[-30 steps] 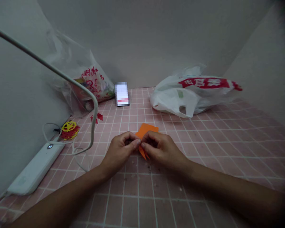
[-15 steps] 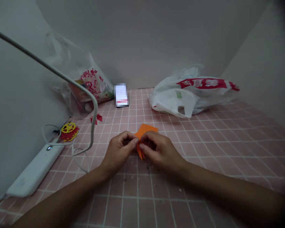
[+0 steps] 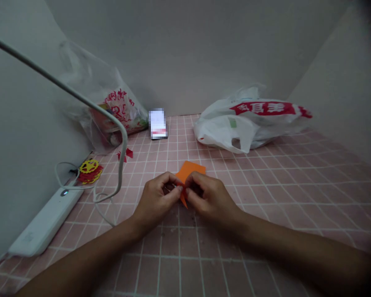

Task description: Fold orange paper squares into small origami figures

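A folded piece of orange paper point(image 3: 191, 168) is pinched between my two hands, low over the pink checked tabletop. My left hand point(image 3: 159, 196) grips its left side between thumb and forefinger. From the other side my right hand point(image 3: 212, 196) pinches it the same way, with the thumbs close together. A flat part of the paper shows beyond my fingers, and a narrow pointed flap hangs toward me below them. The folds between the fingertips are hidden.
Left stand a white power strip point(image 3: 46, 222), a grey cable point(image 3: 123, 165), yellow and red cut-out shapes point(image 3: 89, 167) and a small red folded piece point(image 3: 128, 153). Behind are a clear bag point(image 3: 117, 111), a lit phone point(image 3: 157, 123) and a white plastic bag point(image 3: 225, 130).
Both hands have shifted very slightly to the right and toward me. The hanging orange flap now shows as a single narrow point instead of a split one.
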{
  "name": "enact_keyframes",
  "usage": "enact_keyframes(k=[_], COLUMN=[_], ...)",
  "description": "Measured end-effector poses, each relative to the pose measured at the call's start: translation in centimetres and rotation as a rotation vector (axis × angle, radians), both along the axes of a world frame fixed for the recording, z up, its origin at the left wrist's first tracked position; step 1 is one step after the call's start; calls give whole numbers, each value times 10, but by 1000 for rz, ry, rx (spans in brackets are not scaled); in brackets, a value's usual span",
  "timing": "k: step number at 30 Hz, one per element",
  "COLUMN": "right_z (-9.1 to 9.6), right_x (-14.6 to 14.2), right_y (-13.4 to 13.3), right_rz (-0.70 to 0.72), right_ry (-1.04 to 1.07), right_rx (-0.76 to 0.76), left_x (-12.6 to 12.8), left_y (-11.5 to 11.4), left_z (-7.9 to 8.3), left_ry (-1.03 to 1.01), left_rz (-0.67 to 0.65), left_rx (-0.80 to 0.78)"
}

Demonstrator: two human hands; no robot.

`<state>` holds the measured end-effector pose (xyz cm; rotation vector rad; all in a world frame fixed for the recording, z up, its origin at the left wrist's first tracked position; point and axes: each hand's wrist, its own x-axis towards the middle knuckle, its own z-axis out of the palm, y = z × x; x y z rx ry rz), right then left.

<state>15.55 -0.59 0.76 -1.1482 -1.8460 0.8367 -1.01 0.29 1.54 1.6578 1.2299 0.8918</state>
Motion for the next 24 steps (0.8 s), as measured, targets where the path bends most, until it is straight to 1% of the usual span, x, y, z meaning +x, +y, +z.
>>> enact_keyframes(k=[3,7,12,14,19,24], right_z=[-2,-4,-7,-8,-7,-7], right_x=[0,0,2,3,4,4], right_y=[-1,-2,-3,-3,-3,-3], right_rz=[8,22,49,42,47,52], right_ry=[-15,-22,-112,-157,-229,-204], right_rx=[83,185,354,399,409,404], left_x=[0,-1,-1,-1,-2,-1], left_y=[-1,-1,1,1,1,1], left_z=[-1,-2,0,0,1,3], left_ry=[-43,-98,-164,-193,-250,-274], left_rz=[13,24,40,50,58,51], left_rx=[-11,-73,-136,-157,-195,-234])
